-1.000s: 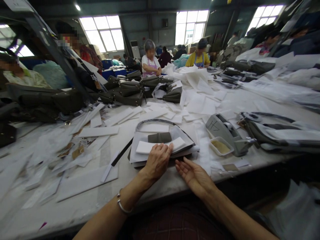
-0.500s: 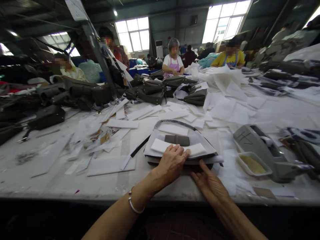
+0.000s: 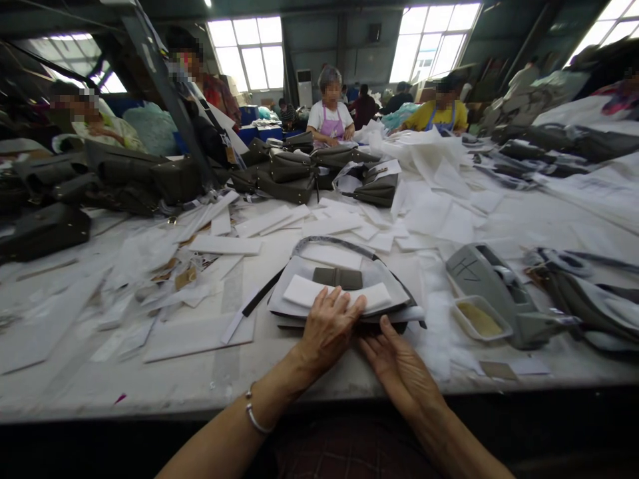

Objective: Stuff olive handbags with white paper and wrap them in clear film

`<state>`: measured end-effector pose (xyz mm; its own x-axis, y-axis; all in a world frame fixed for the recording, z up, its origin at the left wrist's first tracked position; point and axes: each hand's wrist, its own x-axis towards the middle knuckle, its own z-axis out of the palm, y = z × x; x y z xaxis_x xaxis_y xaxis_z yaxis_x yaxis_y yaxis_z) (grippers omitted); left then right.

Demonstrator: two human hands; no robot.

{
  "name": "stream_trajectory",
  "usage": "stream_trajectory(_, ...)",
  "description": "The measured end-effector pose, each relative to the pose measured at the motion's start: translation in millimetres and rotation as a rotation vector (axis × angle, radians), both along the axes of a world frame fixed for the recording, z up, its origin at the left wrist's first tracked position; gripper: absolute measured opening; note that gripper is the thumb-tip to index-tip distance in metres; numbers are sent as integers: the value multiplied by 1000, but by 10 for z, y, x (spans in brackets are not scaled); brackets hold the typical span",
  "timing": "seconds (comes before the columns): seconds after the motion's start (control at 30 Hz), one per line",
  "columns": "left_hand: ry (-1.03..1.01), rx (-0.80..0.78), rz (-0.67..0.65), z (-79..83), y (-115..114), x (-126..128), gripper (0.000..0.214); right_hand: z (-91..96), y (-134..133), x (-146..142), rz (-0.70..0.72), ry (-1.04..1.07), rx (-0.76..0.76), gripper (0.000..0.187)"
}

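A dark handbag (image 3: 403, 291) lies on the table in front of me, with white sheeting over its upper face and a wrapped handle arching at its far side. Across it rests a white foam strip (image 3: 377, 297), just below a small grey-brown folded piece (image 3: 337, 277). My left hand (image 3: 329, 326) is closed over the middle of the strip, its fingers curled on top and its thumb hidden. At the bag's near edge, my right hand (image 3: 399, 356) is open and palm up. Its thumb is apart and its fingertips reach the bag's underside, partly out of sight.
A grey tape dispenser (image 3: 479, 274) and a shallow tub of yellowish stuff (image 3: 482, 319) stand to the right. Foam offcuts (image 3: 224, 245) litter the left and centre. Dark bags (image 3: 289, 174) are piled behind, with co-workers (image 3: 329, 120) beyond.
The whole scene has shifted left in view as the camera turned right. Both hands keep nearly the same places on the bag, with only slight movement of the right fingers.
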<state>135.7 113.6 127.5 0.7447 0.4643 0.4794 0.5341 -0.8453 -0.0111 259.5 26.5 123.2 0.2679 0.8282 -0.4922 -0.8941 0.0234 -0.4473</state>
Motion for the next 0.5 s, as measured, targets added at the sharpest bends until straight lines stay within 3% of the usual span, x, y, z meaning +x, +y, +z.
stream_trajectory(0.23,-42,223,7,-265,-93,14,39,201,105,-31,-17,46,-157,36)
stream_trajectory(0.5,127,326,30,-159,-233,-45,43,321,153,-20,31,5,-344,14)
